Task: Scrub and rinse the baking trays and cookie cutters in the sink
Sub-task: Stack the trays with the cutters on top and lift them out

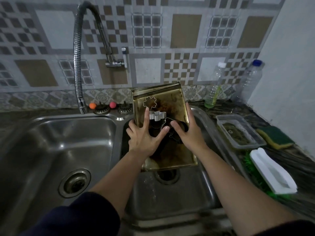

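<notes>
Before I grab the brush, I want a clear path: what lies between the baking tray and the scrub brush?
In the head view, only the sink rim lies between baking tray and scrub brush.

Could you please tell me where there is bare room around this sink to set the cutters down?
The left basin is bare, bordered by the faucet and divider. The right basin is crowded with the trays. The counter beside it holds the bottles, container, sponge and brush.
</notes>
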Tool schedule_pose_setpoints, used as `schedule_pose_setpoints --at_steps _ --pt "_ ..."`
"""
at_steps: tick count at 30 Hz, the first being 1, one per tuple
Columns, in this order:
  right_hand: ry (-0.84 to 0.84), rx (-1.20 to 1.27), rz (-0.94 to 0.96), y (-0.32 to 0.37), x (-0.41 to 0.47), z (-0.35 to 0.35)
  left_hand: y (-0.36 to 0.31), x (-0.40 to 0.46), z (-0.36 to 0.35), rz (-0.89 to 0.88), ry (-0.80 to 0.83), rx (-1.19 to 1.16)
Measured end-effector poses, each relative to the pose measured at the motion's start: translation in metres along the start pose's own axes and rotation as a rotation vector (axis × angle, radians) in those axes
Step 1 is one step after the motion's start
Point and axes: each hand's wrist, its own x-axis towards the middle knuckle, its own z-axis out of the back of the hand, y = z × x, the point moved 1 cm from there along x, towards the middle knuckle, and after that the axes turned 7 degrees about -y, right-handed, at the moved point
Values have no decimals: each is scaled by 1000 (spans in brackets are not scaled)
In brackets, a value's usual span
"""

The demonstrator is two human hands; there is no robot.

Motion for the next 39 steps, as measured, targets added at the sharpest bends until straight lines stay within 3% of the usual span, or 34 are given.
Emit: schedule_pose_setpoints --at_steps 26,39 --pt "-51 -114 236 45 10 17 -7 0 20 -66 -16 -404" --pt "-54 -144 221 53 16 17 -6 8 25 -56 -12 -475"
